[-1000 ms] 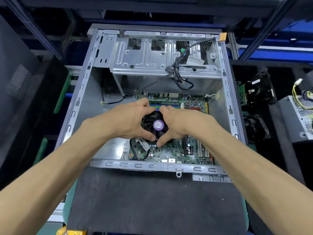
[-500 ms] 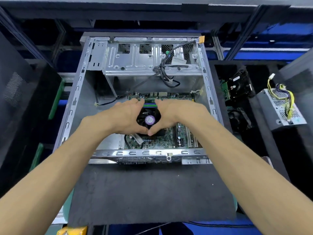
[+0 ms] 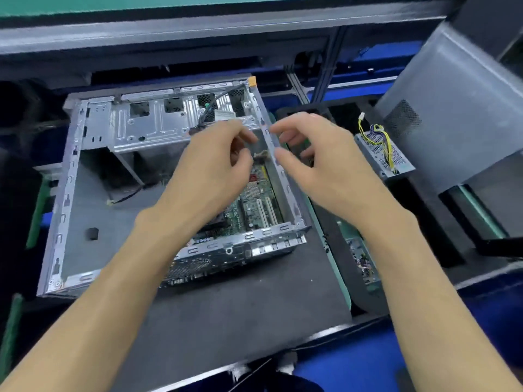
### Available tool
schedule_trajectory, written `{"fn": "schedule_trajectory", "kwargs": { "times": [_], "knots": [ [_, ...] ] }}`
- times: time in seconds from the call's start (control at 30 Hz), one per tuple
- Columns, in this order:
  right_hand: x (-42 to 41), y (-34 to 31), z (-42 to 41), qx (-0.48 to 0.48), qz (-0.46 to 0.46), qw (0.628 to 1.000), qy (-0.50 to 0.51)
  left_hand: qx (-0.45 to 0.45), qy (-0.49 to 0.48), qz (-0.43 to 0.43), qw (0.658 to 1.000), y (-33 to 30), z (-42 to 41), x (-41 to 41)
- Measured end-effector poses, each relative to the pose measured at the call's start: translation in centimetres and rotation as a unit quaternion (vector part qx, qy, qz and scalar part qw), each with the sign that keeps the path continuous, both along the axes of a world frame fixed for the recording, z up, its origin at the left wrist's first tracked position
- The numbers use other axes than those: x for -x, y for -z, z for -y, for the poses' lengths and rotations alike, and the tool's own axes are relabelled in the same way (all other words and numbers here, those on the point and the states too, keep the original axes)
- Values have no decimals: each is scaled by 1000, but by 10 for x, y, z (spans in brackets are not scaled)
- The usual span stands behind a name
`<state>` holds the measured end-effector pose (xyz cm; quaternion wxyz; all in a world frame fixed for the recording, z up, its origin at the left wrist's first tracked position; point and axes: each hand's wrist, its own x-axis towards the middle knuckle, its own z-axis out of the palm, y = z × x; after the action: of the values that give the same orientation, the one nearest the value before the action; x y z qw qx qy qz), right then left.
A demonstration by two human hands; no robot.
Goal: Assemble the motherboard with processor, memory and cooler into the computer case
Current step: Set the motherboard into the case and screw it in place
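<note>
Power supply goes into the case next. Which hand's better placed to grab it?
Right, probably. The right hand hangs open past the case wall, nearest the power supply. The left hand is over the motherboard.

Both bare forearms reach in from 7 and 5 o'clock toward the centre. The left hand [image 3: 209, 168] and right hand [image 3: 317, 157] hover side by side, apart, fingers loosely curled toward 12 o'clock, gripping nothing visible.
</note>
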<state>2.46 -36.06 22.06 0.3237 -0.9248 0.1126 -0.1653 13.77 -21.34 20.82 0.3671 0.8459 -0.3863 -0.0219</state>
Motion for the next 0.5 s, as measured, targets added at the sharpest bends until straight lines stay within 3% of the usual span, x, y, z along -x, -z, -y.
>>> {"fn": "schedule_trajectory", "kwargs": {
  "times": [0.1, 0.37, 0.5],
  "knots": [
    [36, -2, 29, -8, 46, 997, 66, 28, 59, -25, 998, -3, 31, 33],
    [140, 25, 90, -56, 47, 983, 170, -13, 174, -84, 981, 22, 122, 115],
    [191, 42, 101, -165, 22, 971, 174, -53, 210, -109, 970, 42, 158, 153]
  ]
}}
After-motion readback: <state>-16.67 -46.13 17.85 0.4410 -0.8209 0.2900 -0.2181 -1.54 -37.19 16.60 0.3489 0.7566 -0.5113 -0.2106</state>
